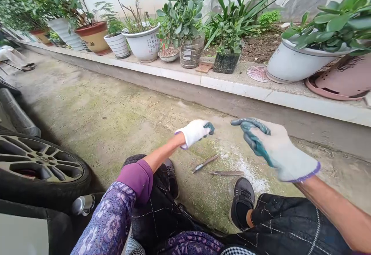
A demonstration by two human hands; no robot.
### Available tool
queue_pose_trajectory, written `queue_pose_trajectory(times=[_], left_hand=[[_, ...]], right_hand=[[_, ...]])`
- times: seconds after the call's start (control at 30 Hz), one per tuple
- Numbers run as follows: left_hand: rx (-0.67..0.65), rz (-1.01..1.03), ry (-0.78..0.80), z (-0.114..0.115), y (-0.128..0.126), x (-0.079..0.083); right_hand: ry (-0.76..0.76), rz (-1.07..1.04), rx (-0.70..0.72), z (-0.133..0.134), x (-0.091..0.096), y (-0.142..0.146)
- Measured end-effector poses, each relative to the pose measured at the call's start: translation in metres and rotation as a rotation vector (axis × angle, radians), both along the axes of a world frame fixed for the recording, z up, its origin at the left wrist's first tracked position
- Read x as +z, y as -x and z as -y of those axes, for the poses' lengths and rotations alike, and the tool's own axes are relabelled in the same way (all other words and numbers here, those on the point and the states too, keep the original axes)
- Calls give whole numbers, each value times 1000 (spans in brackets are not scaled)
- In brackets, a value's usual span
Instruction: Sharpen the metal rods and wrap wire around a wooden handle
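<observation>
My left hand (194, 133), in a white glove with dark green fingertips, is held above the concrete ground with its fingers curled closed. What they hold, if anything, is hidden. My right hand (269, 145), in a matching glove, hovers to the right; its index finger stretches out to the left, the other fingers are loosely bent, and nothing shows in them. Below and between the hands lie two narrow brown strips, one with a whitish end (205, 164) and one flatter (227, 173). White powder or chips (246, 168) are scattered on the ground beside them.
Potted plants line a tiled ledge (179, 76) ahead, among them a white pot (143, 45) and a tilted pink pot (342, 77). At left are a car wheel (43, 162) and a metal mug (83, 204). My shoes (242, 197) flank the strips.
</observation>
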State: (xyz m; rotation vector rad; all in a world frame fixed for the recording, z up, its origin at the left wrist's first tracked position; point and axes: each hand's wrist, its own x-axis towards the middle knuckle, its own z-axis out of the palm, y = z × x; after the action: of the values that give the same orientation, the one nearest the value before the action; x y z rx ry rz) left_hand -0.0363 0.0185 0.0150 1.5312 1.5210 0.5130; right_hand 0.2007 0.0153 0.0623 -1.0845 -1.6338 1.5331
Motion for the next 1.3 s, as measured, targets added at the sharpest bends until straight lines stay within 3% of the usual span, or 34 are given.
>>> queue_pose_trajectory(times=[0.07, 0.17, 0.3, 0.47, 0.6, 0.67, 0.77, 0.87, 1.0, 1.1, 1.23, 1.3], left_hand=[[132, 224, 31, -1, 8, 8], [253, 489, -23, -2, 20, 20], [206, 688, 57, -1, 16, 30], [184, 855, 123, 7, -12, 36], [134, 897, 134, 17, -26, 43], [182, 913, 115, 19, -27, 46], [292, 935, 56, 20, -20, 50], [308, 950, 29, 22, -13, 51], [334, 924, 54, 26, -14, 53], [366, 912, 61, 27, -20, 53], [307, 901, 67, 26, -28, 47], [263, 887, 42, 24, -28, 43]], right_hand=[[35, -20, -135, -7, 5, -2], [-21, -106, -81, -18, 14, -7], [-82, -197, -92, -22, 16, -10], [-51, -185, -96, -18, 7, 4], [-2, -173, -1, -14, 5, 16], [-6, -203, -3, -13, 5, 15], [-29, -251, -82, -13, 4, 9], [-21, -258, -151, -16, 2, 0], [3, -171, -213, -16, 0, -5], [-85, -71, -270, -8, -1, 3], [-192, 96, -101, 6, -3, 25], [-129, 78, -12, 10, -3, 32]])
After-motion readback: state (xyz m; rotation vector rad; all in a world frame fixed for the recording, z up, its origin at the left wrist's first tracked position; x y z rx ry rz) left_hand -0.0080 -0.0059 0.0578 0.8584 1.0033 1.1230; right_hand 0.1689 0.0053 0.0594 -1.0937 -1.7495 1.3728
